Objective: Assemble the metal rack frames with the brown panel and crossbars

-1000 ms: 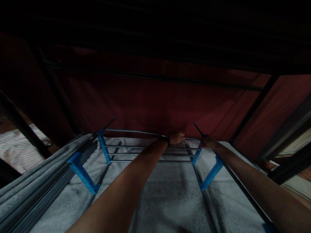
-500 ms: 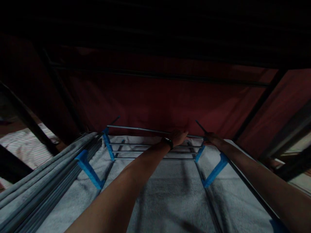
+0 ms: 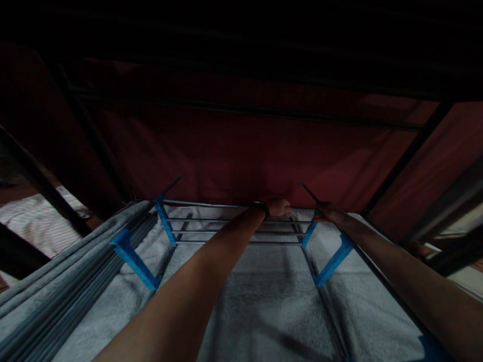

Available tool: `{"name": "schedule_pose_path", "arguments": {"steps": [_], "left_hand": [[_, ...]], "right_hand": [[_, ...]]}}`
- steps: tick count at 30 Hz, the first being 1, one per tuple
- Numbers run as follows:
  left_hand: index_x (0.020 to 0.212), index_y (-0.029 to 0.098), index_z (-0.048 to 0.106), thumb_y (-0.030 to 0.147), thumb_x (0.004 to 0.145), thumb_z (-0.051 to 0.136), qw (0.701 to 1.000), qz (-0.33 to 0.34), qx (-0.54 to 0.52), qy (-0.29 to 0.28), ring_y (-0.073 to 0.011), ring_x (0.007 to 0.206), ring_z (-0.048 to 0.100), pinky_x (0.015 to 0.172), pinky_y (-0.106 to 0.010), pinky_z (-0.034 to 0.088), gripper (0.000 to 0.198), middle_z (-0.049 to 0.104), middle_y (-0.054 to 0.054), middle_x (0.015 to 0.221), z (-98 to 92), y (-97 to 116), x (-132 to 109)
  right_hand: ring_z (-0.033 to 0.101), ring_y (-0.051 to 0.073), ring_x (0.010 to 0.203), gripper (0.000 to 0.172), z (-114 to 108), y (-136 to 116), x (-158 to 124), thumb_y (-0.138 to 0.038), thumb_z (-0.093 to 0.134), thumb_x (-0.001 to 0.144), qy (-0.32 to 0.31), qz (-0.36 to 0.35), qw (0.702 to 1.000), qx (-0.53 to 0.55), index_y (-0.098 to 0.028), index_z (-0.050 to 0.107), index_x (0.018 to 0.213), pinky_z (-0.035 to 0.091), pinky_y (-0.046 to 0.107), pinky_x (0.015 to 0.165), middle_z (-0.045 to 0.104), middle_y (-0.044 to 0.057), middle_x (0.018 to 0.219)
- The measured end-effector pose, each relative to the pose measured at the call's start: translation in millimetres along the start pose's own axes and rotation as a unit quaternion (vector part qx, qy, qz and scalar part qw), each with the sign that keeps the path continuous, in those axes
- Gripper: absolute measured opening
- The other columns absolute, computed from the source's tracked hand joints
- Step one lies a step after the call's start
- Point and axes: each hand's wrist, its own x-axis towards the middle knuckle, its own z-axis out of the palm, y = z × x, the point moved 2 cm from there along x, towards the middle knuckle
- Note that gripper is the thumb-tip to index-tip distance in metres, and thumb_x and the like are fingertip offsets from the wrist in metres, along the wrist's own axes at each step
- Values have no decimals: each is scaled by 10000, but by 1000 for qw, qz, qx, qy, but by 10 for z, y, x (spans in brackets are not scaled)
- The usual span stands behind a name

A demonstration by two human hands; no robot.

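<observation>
A rack of thin metal rods (image 3: 211, 204) between blue plastic brackets (image 3: 165, 221) stands at the far end of a grey fleecy cloth (image 3: 264, 286). My left hand (image 3: 278, 206), with a dark band at the wrist, is closed around the top rod toward its right part. My right hand (image 3: 329, 213) is closed at the rack's right end, where the top rod meets the right blue bracket (image 3: 309, 234) and a dark bar slants up. Its fingertips are dim. Two nearer blue brackets (image 3: 136, 259) lean outward at left and right.
Dark red cloth (image 3: 241, 156) hangs behind the rack, crossed by a dark frame bar (image 3: 241, 112). Bundled grey rods (image 3: 79, 281) run along the left. Striped bedding (image 3: 41, 221) lies beyond the left posts. Dark material covers the top.
The left end of the top rod has dropped onto the left blue bracket, so the rod lies more level. My left hand has moved slightly down with it; the view has shifted a little.
</observation>
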Motion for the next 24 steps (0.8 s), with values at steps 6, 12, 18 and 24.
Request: {"name": "schedule_pose_path", "arguments": {"steps": [6,12,18,24], "left_hand": [[975,150,603,308,974,362,997,6,41,73,-217,1017,599,854,-322,404,288,674,-108,1052,31,101,-157],[1007,168,566,328,976,371,997,15,60,53,-192,891,641,716,-284,412,254,695,-84,1006,-27,87,-227],[1000,148,584,222,952,400,976,36,209,50,-219,900,647,772,-333,411,204,698,-114,946,-263,204,-371],[1028,89,541,107,928,382,965,-5,233,117,-225,822,665,671,-314,441,188,673,-155,869,-119,958,-861]], "right_hand": [[672,136,563,350,-8,8,22,-234,508,930,-1,-2,1000,-11,-57,504,1233,600,228,559,696,139,913],[679,144,594,359,8,21,46,-251,512,928,-1,-11,999,-30,-64,505,1234,609,248,586,686,144,933],[646,128,547,301,-29,7,40,-269,485,937,10,-21,997,-78,-81,555,1161,587,242,545,691,114,844],[604,119,484,264,-80,1,36,-322,507,923,17,-41,988,-148,-101,615,1018,524,201,476,650,60,672]]}}
